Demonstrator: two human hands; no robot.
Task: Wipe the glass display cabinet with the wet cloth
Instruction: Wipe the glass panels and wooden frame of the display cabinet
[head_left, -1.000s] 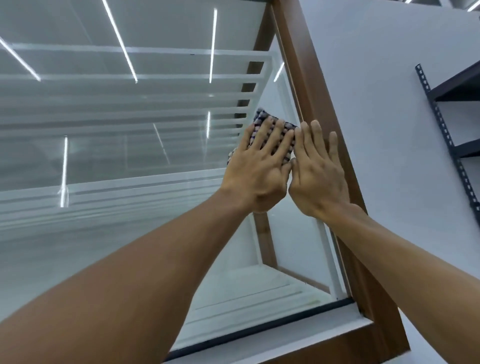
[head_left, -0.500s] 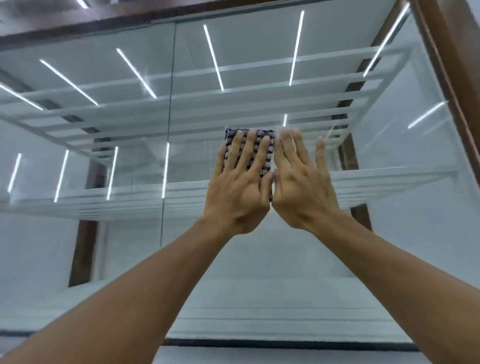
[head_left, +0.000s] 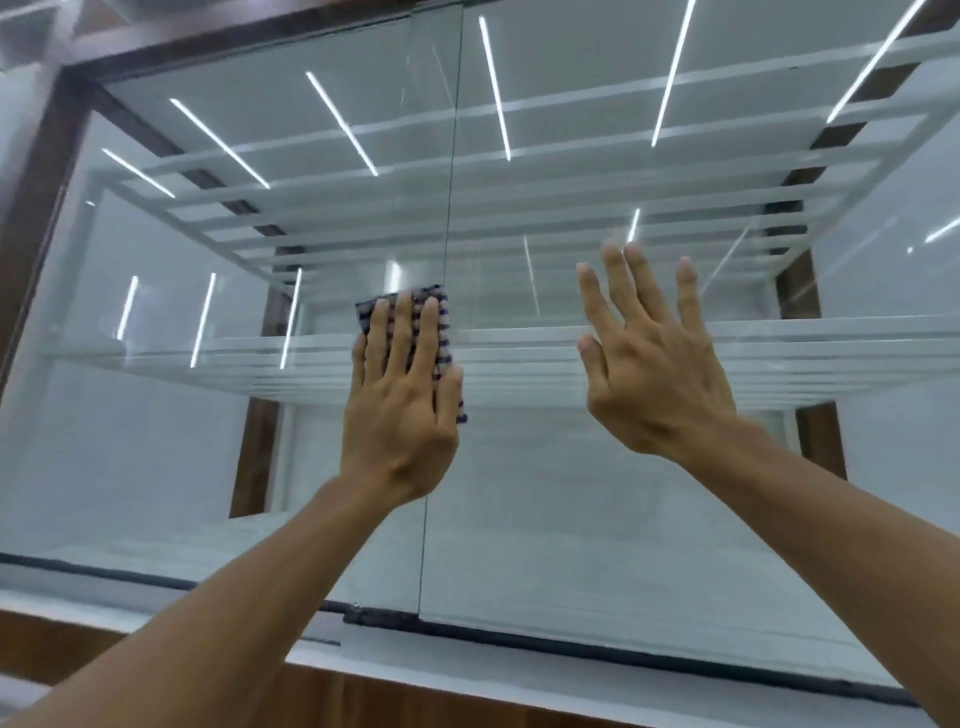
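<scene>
The left hand (head_left: 400, 410) lies flat in the middle of the frame with its fingers straight and close together, pressing the cloth (head_left: 443, 327) against the front glass (head_left: 571, 519) of the cabinet (head_left: 31, 234). It grips nothing. The cloth sits right at the upright seam (head_left: 447, 182) where two panes meet. The right hand (head_left: 654, 374), to the right of centre, is spread wide with straight fingers and holds nothing. Whether its palm touches the glass cannot be told. The cloth looks soft and light, and if it is wet it should cling to the pane and slide easily. As only flat pressure holds it, it may creep out from under the palm, so pinching a corner with the thumb would be safer. The glass is stiff, smooth and breakable, so even and moderate pressure suits it. The pane edge at the seam may snag the fabric. Most of the cloth is hidden under the hand, with only its checked top and right edges showing, and its wetness cannot be seen. Bright streaks of reflected light (head_left: 337, 122) and the white shelves (head_left: 779, 343) behind make smears hard to judge. The cabinet's right side is cut off.
</scene>
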